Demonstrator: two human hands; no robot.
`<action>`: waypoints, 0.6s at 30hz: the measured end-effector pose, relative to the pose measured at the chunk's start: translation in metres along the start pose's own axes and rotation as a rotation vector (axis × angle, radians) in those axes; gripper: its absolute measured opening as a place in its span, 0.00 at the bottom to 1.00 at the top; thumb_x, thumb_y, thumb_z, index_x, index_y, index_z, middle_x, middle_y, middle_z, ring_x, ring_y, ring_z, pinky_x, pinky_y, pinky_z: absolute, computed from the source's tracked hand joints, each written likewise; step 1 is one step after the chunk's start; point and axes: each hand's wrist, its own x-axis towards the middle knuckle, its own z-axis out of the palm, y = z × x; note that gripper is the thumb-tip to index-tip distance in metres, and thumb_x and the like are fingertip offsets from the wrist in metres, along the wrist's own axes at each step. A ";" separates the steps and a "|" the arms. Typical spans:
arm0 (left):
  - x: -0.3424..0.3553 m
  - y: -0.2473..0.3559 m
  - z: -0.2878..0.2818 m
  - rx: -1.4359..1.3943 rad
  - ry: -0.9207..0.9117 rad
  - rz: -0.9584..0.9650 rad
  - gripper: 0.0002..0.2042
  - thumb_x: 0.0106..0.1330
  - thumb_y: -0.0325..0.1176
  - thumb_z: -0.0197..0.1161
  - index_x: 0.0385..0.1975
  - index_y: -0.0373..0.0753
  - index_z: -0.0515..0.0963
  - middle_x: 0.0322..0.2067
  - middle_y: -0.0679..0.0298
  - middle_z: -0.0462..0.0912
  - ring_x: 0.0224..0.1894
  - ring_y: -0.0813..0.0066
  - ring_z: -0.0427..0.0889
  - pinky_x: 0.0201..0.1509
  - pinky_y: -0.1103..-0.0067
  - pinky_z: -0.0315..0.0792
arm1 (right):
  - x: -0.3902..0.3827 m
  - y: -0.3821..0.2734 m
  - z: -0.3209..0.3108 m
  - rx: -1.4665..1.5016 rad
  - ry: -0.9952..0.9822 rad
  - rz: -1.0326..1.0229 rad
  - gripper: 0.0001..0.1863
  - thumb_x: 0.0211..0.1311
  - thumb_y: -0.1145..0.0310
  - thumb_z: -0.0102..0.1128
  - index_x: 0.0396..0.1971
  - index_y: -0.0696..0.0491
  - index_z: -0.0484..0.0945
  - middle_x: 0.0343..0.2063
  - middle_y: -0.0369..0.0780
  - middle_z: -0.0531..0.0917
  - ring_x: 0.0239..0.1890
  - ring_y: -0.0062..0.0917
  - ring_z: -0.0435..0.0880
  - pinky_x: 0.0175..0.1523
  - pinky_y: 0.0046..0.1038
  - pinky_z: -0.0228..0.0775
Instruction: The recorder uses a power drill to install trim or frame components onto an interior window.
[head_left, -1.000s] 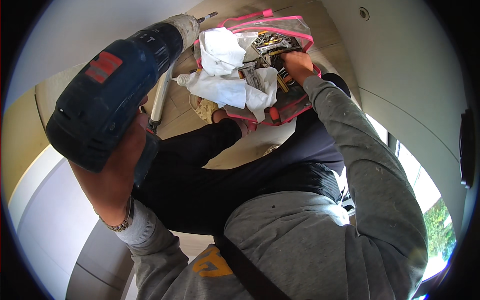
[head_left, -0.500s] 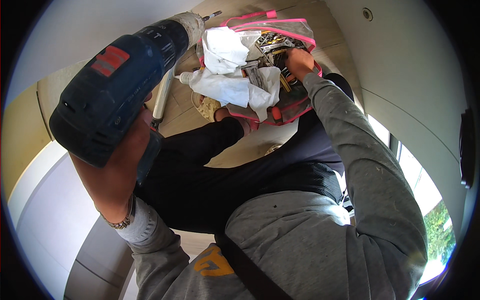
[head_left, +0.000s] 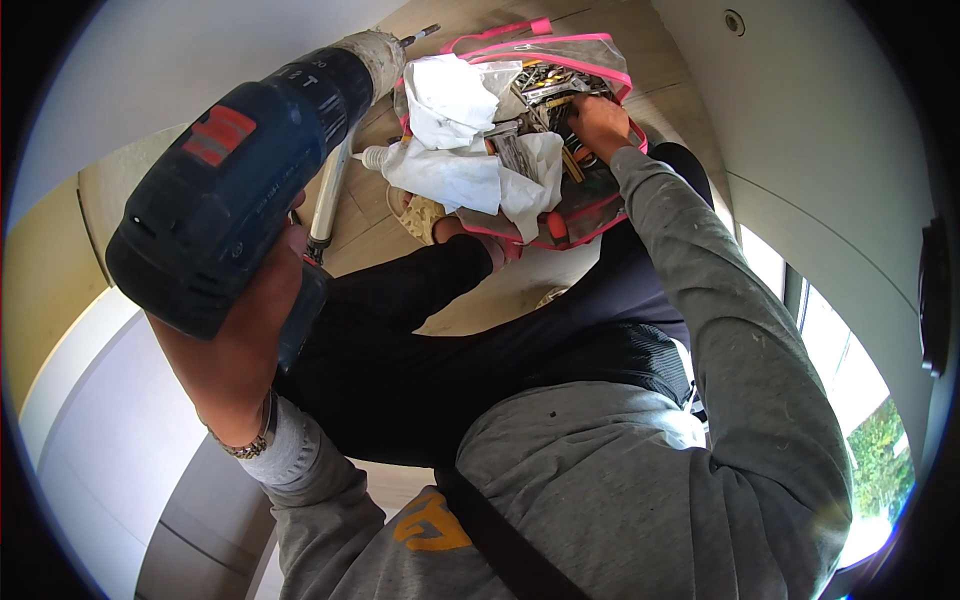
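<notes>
My left hand (head_left: 248, 318) is wrapped round the grip of a dark blue cordless drill (head_left: 240, 190), raised at the left. A bit (head_left: 422, 35) sticks out of the drill's chuck toward the far side. Ahead on the floor lies a clear bag with pink edging (head_left: 585, 232), filled with small metal hardware and tools (head_left: 545, 85). My right hand (head_left: 602, 127) reaches into the bag's right side, its fingers bent down among the hardware. Whatever those fingertips touch or hold is hidden. White cloth or paper (head_left: 450, 100) and a white nozzled bottle (head_left: 440, 175) lie on the bag's left part.
A white tube-like thing (head_left: 328, 195) lies on the wood-look floor (head_left: 350, 225) left of the bag. My legs (head_left: 400, 290) are bent close to the bag. Pale panels (head_left: 810, 130) rise on both sides, and a window (head_left: 850, 400) is at the lower right.
The drill has shifted very slightly right and down in the view with my left hand. My right hand stays in the bag, nearly unmoved.
</notes>
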 end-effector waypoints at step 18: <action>0.003 0.008 0.002 -0.076 -0.009 -0.114 0.21 0.53 0.23 0.76 0.48 0.35 0.81 0.40 0.61 0.89 0.42 0.73 0.87 0.52 0.75 0.78 | 0.007 -0.005 0.014 -0.040 0.019 0.131 0.12 0.56 0.65 0.60 0.39 0.48 0.86 0.35 0.44 0.88 0.43 0.41 0.87 0.49 0.43 0.78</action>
